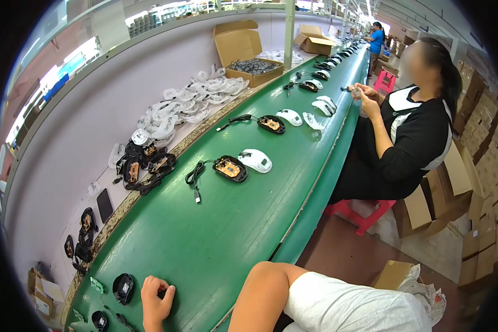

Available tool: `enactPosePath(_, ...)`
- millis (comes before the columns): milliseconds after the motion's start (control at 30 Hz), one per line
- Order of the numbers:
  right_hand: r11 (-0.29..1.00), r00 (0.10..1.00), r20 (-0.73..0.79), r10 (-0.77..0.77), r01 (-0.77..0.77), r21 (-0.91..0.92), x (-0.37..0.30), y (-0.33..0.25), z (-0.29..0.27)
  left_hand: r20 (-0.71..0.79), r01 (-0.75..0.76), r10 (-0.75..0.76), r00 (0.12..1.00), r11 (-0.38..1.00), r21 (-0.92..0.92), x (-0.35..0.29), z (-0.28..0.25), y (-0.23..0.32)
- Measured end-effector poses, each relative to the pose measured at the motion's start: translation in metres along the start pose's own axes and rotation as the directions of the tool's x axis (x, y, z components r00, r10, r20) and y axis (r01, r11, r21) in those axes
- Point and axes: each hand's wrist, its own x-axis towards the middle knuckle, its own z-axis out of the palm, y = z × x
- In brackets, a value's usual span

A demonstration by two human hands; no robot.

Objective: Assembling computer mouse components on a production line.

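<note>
My left hand (157, 301) is low over the green belt, fingers curled and thumb pressed in. Something small and dark shows between finger and thumb, too hidden to name. Left of it lies a black mouse shell (123, 289). A second black mouse part (99, 320) and a small green circuit board (97, 285) are near it. My right arm (265, 285), in a light grey sleeve, bends at the elbow by the belt's near edge. Its hand is out of the picture. Farther up the belt are an open mouse base (230, 168) with orange board and coiled cable, and a white mouse cover (255, 160).
A pile of clear plastic covers (188, 102), black mouse parts (141, 163) and a dark phone (104, 206) line the left ledge. An open carton (254, 69) stands beyond. At right a co-worker (409, 127) sits on a red stool (365, 216), handling a small part.
</note>
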Motion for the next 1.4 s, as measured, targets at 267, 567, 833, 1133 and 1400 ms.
enactPosePath(267, 0.998, 0.999, 0.022, 0.026, -0.025, -0.055, -0.003, -0.003, 0.0, 0.015, -0.008, 0.009, 1.0, 1.0, -0.018, 0.006, 0.007, 0.005)
enactPosePath(567, 0.999, 1.0, 0.013, -0.009, 0.008, 0.034, 0.0, 0.005, 0.002, 0.002, -0.002, 0.002, 1.0, 1.0, -0.006, 0.003, 0.005, 0.003)
enactPosePath(833, 0.999, 0.999, -0.042, -0.01, 0.011, 0.039, 0.0, 0.007, 0.005, 0.006, 0.004, -0.004, 1.0, 0.999, -0.036, 0.003, 0.005, 0.005)
enactPosePath(1133, 0.999, 0.999, 0.012, 0.05, -0.05, 0.005, -0.004, -0.002, -0.006, -0.008, -0.057, 0.057, 0.998, 0.997, -0.042, 0.005, 0.008, 0.009)
enactPosePath(1400, 0.998, 0.998, 0.023, 0.059, -0.059, 0.01, -0.005, -0.005, -0.006, 0.008, -0.027, 0.027, 1.0, 0.998, -0.059, 0.003, 0.009, 0.009)
